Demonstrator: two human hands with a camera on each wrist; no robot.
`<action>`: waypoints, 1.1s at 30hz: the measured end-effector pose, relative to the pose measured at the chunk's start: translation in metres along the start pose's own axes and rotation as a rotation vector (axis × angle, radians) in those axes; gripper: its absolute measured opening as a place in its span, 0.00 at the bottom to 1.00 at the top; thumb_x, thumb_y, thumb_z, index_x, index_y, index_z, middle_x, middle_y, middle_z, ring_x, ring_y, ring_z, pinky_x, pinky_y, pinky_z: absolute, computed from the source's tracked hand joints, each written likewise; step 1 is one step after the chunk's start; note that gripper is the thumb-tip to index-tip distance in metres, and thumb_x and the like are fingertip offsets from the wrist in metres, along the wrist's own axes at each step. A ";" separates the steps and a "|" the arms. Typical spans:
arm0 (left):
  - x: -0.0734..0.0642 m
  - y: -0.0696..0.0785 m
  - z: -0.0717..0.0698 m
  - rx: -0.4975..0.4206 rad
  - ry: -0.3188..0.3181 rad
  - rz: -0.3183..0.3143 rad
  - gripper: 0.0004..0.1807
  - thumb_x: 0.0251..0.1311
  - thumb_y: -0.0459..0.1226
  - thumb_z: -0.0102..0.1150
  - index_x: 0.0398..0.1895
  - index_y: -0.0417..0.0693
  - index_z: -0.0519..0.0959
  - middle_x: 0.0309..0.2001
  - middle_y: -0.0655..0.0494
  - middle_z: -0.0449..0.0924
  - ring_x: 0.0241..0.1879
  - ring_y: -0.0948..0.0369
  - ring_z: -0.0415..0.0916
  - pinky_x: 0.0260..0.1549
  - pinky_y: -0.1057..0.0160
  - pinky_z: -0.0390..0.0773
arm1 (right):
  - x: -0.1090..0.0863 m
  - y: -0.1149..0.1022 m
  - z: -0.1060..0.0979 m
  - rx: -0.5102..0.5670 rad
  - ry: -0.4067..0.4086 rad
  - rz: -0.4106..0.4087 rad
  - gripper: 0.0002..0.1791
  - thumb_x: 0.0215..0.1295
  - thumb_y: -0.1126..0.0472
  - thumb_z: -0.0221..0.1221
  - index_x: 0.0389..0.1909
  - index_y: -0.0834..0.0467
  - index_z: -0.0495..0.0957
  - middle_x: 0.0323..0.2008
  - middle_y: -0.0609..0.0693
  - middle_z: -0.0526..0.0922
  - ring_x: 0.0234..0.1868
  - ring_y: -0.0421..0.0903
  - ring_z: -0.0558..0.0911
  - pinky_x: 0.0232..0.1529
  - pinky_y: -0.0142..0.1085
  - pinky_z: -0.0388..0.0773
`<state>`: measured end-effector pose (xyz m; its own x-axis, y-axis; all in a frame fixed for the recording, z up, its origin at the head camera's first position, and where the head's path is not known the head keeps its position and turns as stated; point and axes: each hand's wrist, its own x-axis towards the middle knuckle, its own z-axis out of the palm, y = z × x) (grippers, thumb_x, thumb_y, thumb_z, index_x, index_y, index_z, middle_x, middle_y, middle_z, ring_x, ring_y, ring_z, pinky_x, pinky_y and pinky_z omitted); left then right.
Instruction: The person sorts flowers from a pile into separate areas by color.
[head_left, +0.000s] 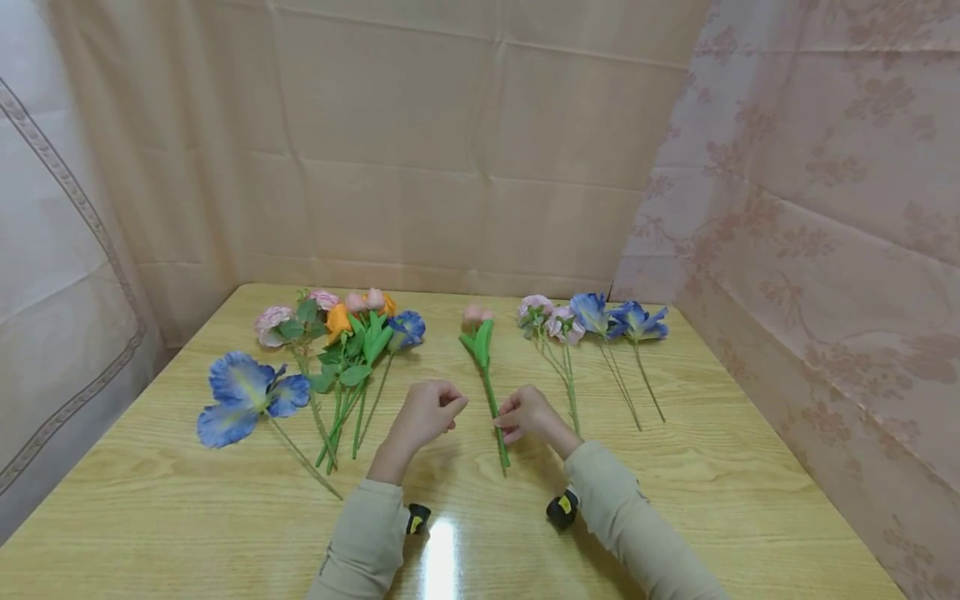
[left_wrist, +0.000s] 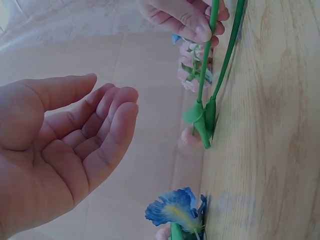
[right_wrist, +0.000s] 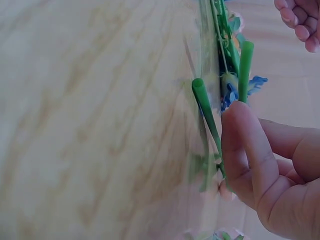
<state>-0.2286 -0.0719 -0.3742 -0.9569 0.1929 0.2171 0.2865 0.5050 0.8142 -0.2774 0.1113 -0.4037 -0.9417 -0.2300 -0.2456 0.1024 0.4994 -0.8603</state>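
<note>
My right hand (head_left: 525,412) pinches the green stem of one pink tulip (left_wrist: 207,67) between thumb and fingers, near the table's middle. Beside it a second tulip stem (right_wrist: 207,107) lies along the wood, outside the fingers. Both have pale pink heads (head_left: 477,314) at the far end and broad green leaves (head_left: 480,343). To the left of the tulips, my left hand (head_left: 427,408) hovers over the table with loosely bent fingers and nothing in them. Its palm and relaxed fingers (left_wrist: 117,117) show in the left wrist view.
At left on the wooden table (head_left: 480,533) lie a large blue iris (head_left: 240,392) and a group of pink, orange and blue flowers (head_left: 352,333). Pale pink flowers (head_left: 551,317) and two blue irises (head_left: 636,321) lie at the right. Curtains (head_left: 420,167) hang behind.
</note>
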 end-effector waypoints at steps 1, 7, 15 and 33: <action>0.000 0.000 0.000 0.000 -0.002 0.000 0.06 0.57 0.32 0.55 0.25 0.39 0.78 0.17 0.57 0.73 0.16 0.59 0.73 0.15 0.67 0.72 | 0.000 0.000 0.000 -0.002 -0.001 0.003 0.03 0.52 0.76 0.59 0.25 0.73 0.74 0.19 0.55 0.75 0.15 0.43 0.77 0.22 0.36 0.78; 0.000 -0.001 0.001 0.002 -0.013 0.002 0.06 0.57 0.32 0.56 0.25 0.38 0.78 0.19 0.53 0.75 0.15 0.61 0.72 0.15 0.67 0.72 | 0.002 0.000 0.003 -0.004 -0.004 -0.011 0.07 0.49 0.78 0.60 0.19 0.68 0.73 0.17 0.54 0.74 0.15 0.43 0.76 0.21 0.36 0.78; -0.001 -0.002 0.002 0.004 -0.027 -0.005 0.06 0.57 0.32 0.55 0.27 0.36 0.78 0.21 0.48 0.76 0.16 0.61 0.72 0.15 0.67 0.72 | 0.002 0.000 0.005 -0.045 -0.002 -0.025 0.05 0.48 0.78 0.60 0.22 0.69 0.73 0.16 0.56 0.75 0.14 0.43 0.75 0.20 0.35 0.78; -0.001 -0.004 0.002 0.015 -0.054 0.009 0.07 0.58 0.32 0.54 0.26 0.38 0.78 0.23 0.46 0.77 0.16 0.59 0.73 0.15 0.66 0.72 | 0.001 -0.003 0.005 -0.103 -0.014 -0.034 0.07 0.49 0.77 0.60 0.18 0.67 0.73 0.15 0.57 0.76 0.12 0.44 0.76 0.19 0.36 0.77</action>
<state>-0.2287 -0.0728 -0.3788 -0.9503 0.2429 0.1946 0.2964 0.5157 0.8038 -0.2769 0.1059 -0.4035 -0.9395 -0.2596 -0.2235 0.0359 0.5742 -0.8179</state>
